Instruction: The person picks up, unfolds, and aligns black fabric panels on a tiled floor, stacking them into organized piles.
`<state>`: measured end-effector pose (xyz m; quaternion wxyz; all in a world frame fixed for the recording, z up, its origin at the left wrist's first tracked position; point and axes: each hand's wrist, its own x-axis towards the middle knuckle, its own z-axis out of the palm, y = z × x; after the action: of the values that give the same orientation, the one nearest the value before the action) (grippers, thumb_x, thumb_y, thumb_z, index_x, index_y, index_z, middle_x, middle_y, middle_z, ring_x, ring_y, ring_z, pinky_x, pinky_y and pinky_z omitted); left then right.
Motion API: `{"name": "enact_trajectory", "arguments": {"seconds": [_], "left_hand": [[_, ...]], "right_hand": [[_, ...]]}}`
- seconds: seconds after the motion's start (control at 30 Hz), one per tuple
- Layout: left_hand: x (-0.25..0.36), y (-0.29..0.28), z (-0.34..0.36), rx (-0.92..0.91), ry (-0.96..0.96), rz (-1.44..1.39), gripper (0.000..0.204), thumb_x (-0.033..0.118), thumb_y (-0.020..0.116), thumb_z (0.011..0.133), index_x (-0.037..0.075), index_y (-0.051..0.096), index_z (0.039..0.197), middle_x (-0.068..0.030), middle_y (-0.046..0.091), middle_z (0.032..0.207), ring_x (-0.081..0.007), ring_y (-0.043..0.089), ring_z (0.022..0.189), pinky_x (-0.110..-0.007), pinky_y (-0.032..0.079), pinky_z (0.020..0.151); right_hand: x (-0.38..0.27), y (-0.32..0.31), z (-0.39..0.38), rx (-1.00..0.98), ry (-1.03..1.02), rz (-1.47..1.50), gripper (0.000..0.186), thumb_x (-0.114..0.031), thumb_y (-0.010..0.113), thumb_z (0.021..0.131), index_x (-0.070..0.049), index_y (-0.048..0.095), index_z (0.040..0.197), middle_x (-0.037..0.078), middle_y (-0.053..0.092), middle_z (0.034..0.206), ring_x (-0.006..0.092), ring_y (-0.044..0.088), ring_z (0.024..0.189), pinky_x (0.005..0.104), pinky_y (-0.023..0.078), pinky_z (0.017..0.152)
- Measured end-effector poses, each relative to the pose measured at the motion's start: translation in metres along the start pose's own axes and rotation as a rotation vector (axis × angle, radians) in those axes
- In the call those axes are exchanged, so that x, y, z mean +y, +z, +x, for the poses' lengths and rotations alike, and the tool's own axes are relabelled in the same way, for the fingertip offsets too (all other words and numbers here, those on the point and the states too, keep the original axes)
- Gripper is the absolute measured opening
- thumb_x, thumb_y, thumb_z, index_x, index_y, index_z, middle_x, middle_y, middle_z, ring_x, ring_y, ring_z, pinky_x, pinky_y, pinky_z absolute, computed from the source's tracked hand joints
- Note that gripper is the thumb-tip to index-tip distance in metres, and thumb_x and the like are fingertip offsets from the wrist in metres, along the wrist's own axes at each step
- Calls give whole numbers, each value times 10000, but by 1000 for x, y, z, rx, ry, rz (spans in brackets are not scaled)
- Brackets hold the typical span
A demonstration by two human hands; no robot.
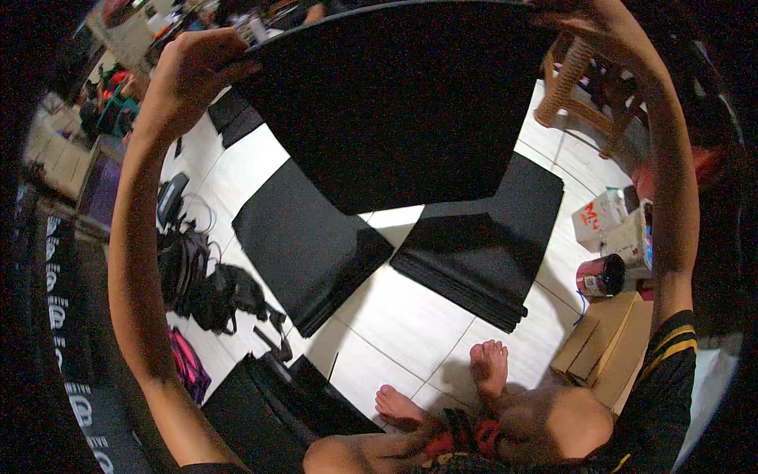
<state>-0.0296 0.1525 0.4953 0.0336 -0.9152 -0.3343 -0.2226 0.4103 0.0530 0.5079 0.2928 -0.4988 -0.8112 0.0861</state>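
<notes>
A big black sheet (395, 103) hangs up in front of the seated person, held at its top corners above the white tiled floor (410, 316). Two stacks of black sheets (308, 237) lie below, just ahead of the bare feet (489, 367). The left hand (193, 67) is clamped on one corner; the right hand (584, 16) grips the other, mostly cut off. The sheet blocks the view, so I reckon it could sag, slip, or land crooked.
</notes>
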Motion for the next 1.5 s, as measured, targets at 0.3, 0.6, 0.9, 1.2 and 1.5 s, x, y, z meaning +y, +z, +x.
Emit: {"name": "enact_trajectory", "arguments": {"seconds": [0.3, 0.6, 0.9, 1.2, 1.5], "left_hand": [[-4, 110, 153, 10, 95, 167, 204, 198, 756, 914, -6, 753, 902, -202, 696, 761, -335, 707, 671, -400, 541, 646], [21, 203, 203, 264, 227, -59, 161, 162, 722, 922, 63, 803, 1019, -153, 770, 922, -321, 763, 845, -375, 591, 731], [60, 308, 45, 280, 277, -184, 162, 140, 669, 960, 113, 780, 1074, -124, 778, 1065, -267, 762, 999, -379, 613, 818], [94, 430, -97, -93, 243, -182, 242, 90, 600, 889, 43, 747, 1075, -136, 762, 1140, -290, 706, 1148, -405, 571, 972], [94, 427, -158, -344, 144, -212, 206, 103, 601, 873, 109, 764, 999, -117, 758, 1002, -305, 724, 992, -428, 581, 867]], "right_hand": [[113, -53, -8, -74, 32, -389, 184, -101, 756, 906, 57, 733, 998, 149, 761, 829, 172, 693, 712, 355, 567, 682], [118, -64, -62, -46, 166, -556, 173, -71, 719, 904, 73, 715, 998, 222, 735, 847, 260, 724, 711, 374, 558, 671], [99, 65, -223, -163, 505, -509, 224, -3, 703, 873, -36, 762, 1087, 201, 751, 908, 314, 738, 744, 403, 589, 709], [84, 245, -338, -29, 914, -414, 270, -120, 679, 875, -115, 789, 1121, 256, 720, 886, 418, 721, 814, 515, 569, 782], [43, 289, -367, -137, 974, -316, 213, -178, 725, 876, -90, 806, 1053, 211, 747, 908, 408, 718, 809, 488, 574, 753]]}}
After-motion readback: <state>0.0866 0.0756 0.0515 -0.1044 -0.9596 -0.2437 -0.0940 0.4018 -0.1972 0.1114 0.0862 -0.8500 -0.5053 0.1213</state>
